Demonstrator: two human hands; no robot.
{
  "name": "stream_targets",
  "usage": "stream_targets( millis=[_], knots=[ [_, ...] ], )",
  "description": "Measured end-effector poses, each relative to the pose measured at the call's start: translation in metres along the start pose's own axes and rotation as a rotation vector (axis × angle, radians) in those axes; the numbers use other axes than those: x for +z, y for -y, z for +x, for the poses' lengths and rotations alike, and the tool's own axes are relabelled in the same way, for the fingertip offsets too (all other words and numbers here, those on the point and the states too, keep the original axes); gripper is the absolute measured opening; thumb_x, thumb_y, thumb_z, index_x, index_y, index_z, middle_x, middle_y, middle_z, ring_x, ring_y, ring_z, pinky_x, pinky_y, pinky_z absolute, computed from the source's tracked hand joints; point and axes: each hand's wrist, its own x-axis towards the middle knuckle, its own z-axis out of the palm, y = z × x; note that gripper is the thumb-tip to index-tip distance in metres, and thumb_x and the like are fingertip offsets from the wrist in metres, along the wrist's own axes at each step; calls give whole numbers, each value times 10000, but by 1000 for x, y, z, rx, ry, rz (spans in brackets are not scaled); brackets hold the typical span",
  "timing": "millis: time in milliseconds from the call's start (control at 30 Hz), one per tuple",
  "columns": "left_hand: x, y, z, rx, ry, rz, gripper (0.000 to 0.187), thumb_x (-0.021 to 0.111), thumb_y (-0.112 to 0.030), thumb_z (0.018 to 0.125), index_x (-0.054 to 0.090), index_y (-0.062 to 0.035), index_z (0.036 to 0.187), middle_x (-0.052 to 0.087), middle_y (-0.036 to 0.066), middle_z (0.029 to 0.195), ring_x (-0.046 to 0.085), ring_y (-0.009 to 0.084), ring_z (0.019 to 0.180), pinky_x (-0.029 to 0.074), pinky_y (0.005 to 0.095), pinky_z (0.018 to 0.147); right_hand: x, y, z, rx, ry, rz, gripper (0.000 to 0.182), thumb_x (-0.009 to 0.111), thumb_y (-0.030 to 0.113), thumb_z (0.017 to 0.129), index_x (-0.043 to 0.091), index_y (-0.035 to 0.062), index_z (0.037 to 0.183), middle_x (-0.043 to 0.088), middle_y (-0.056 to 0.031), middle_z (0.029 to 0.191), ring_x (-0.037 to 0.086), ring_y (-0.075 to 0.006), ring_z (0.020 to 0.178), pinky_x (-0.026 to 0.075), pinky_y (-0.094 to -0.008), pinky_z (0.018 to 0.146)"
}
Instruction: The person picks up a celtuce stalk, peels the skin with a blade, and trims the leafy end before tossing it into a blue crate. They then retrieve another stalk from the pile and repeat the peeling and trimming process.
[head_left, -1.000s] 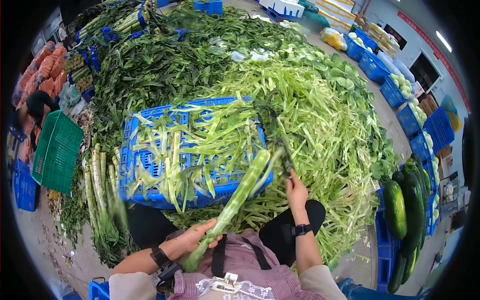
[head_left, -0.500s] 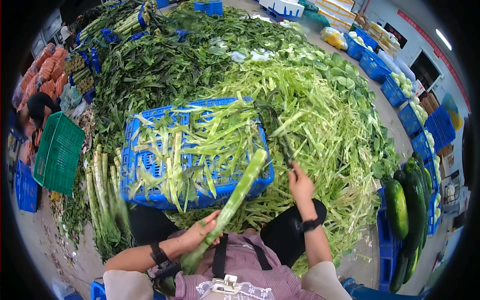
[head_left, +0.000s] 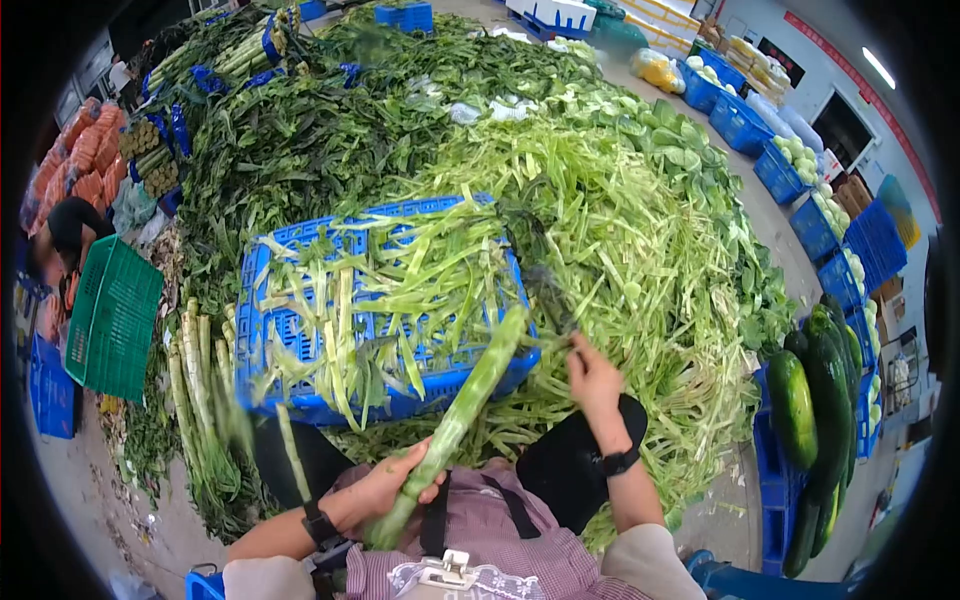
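Observation:
My left hand [head_left: 395, 480] is wrapped round the lower part of a thick, pale green lettuce stem [head_left: 460, 420], patchily peeled, which slants up and to the right. My right hand [head_left: 594, 375] grips the near end of a long dark knife [head_left: 552, 298], its outline blurred and its far end over the peelings. The stem's upper end overlaps the front right corner of an upturned blue crate [head_left: 440, 390] strewn with green peelings [head_left: 430, 280]. A thin strip [head_left: 292, 455] shows above my left knee, beside the wrist.
Unpeeled stems [head_left: 200, 380] with leaves lie left of the crate. A big heap of peelings [head_left: 640, 260] and dark leaves [head_left: 310, 130] spreads ahead. Large green gourds [head_left: 825, 400] lie at right on a blue pallet [head_left: 775, 490]. Another person [head_left: 72, 235] bends near a green crate [head_left: 115, 320].
The thin strip has appeared over my left knee. My left hand and the stem have shifted slightly, and the knife has moved a little closer to me. The view has shifted slightly.

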Motion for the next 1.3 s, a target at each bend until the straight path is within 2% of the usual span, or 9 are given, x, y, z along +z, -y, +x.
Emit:
stream_targets(
  millis=[133,233,300,367,633,800,1067,1167,1300],
  knots=[
    [-2,-5,18,-214,149,-157,607,266,-561,974,509,-5,971,485,70,788,407,136,540,370,272,509,-8,71,-69,-530,461,-12,322,631,192,823,638,216,1144,625,-88,753,626,-289,632,505,-397,539],
    [-7,2,12,-188,61,-322,476,370,-465,991,510,-13,1037,521,72,809,444,146,564,392,278,524,-7,82,-36,-335,682,-360,311,612,212,833,635,228,1143,612,-93,748,602,-291,586,499,-386,517],
    [-2,1,1,-183,36,-228,463,391,-463,985,501,-17,1040,527,75,822,466,152,576,406,284,535,14,-3,-5,-69,65,-45,304,545,293,879,642,192,1149,622,-150,722,614,-352,631,492,-437,560],
    [-3,6,-4,-174,-22,-112,488,426,-467,971,467,-38,1201,540,81,847,524,168,632,443,300,579,2,-36,23,347,110,-212,339,582,268,863,629,171,1184,666,-183,821,639,-363,717,500,-456,615],
    [5,6,12,21,-31,-13,632,431,-469,970,236,-154,1483,538,72,831,541,164,659,462,285,617,-7,65,-48,-406,415,-113,330,603,262,840,623,205,1164,599,-110,705,608,-295,604,500,-386,530],
    [5,13,-1,114,-41,240,682,494,-470,944,231,-143,1482,532,79,814,538,167,586,448,274,546,20,-51,17,336,61,-328,313,527,290,891,626,155,1155,659,-136,746,638,-304,636,498,-415,524],
    [-11,8,24,-36,-111,-74,483,447,-392,980,411,-66,1334,593,103,840,583,198,650,475,304,566,-3,75,-70,-774,329,135,404,677,241,760,636,269,1161,499,-40,652,544,-206,529,464,-340,468],
    [-6,-3,10,40,-30,17,628,439,-459,971,240,-150,1481,556,51,795,514,138,610,427,252,580,14,53,-28,-280,582,-478,336,647,252,807,641,284,1141,552,-52,678,559,-242,550,447,-372,461],
    [1,-5,8,61,-35,85,665,436,-459,970,146,-190,1505,554,82,812,514,162,596,431,265,543,16,-34,17,218,12,-201,351,641,242,835,633,144,1172,640,-119,754,622,-308,679,494,-392,548]
  ],
)
